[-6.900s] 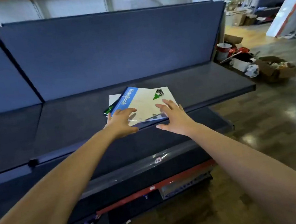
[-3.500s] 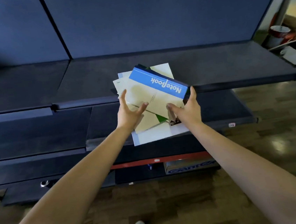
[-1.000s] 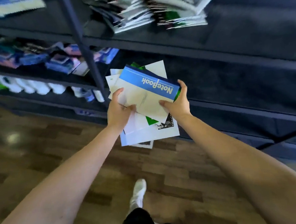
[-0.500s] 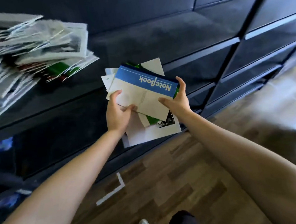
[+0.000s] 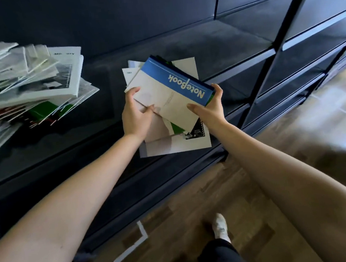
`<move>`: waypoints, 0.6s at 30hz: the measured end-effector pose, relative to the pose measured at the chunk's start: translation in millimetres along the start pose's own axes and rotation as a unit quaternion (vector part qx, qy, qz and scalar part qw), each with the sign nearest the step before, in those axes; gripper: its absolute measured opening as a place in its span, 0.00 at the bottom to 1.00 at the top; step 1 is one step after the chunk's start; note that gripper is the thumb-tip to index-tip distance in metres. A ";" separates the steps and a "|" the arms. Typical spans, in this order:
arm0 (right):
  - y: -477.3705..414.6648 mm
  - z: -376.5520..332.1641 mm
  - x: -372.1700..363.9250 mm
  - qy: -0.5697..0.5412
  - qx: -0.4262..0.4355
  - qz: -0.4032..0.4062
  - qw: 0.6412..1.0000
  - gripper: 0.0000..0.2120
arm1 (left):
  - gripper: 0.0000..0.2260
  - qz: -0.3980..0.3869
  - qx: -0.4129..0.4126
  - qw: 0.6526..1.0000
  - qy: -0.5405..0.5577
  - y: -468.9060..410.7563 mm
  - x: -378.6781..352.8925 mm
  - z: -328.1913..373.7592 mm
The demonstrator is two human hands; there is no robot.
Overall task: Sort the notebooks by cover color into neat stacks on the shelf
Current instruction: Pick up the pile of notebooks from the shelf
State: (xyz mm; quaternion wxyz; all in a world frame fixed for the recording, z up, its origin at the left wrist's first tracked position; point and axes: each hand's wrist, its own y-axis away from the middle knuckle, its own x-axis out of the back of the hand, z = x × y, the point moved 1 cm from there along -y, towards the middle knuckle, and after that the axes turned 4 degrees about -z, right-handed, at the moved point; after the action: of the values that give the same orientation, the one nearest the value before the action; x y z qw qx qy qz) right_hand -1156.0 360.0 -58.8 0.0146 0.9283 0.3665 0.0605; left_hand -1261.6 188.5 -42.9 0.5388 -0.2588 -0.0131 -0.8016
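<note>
– Blue band along the far edge of the top notebook (image 5: 175, 83), white lettering reading "Notebook", cream cover below it. Where is it?

– On top of a fanned bundle of notebooks (image 5: 175, 145) that both hands hold up over the front part of the dark shelf (image 5: 211, 41). I cannot tell whether the bundle touches the shelf.

– How does the left hand (image 5: 134, 115) hold it?

– It grips the near left side. The thumb presses down on the cream cover and the fingers curl round the left edge and under the bundle.

– And the right hand (image 5: 210, 107)?

– It is wrapped round the right side by the end of the blue band, thumb lying flat on the cream cover, forefinger hooked up round the edge.

– What lies under the top one?

– White covers that stick out at the far and near ends, a green cover (image 5: 176, 128), and a corner with a black film-strip print (image 5: 197, 131) at the near right.

– Anything else on that shelf?

– An untidy pile of notebooks (image 5: 26, 86) at the left, apart from the bundle: white and grey covers mostly, with green and red edges low down. They lie askew.

– To the right?

– A dark slanted upright (image 5: 275, 41) crosses the shelving, with more dark shelves beyond.

– Below?

– Wood-patterned floor (image 5: 195, 192), an angled strip of white tape (image 5: 135, 245) on it, and a white shoe (image 5: 219, 225) near the bottom edge.
</note>
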 end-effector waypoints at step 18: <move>-241.2 -49.6 102.7 0.055 0.049 -0.059 0.996 0.37 | 0.22 0.074 0.069 0.994 0.032 -166.6 -170.6 66.7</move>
State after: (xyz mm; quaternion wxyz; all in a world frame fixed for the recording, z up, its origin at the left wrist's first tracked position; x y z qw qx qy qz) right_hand -1251.5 605.5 -16.4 -0.0474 0.9002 0.4230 0.0921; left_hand -1331.2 424.6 -15.4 0.6132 -0.1957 -0.0322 -0.7646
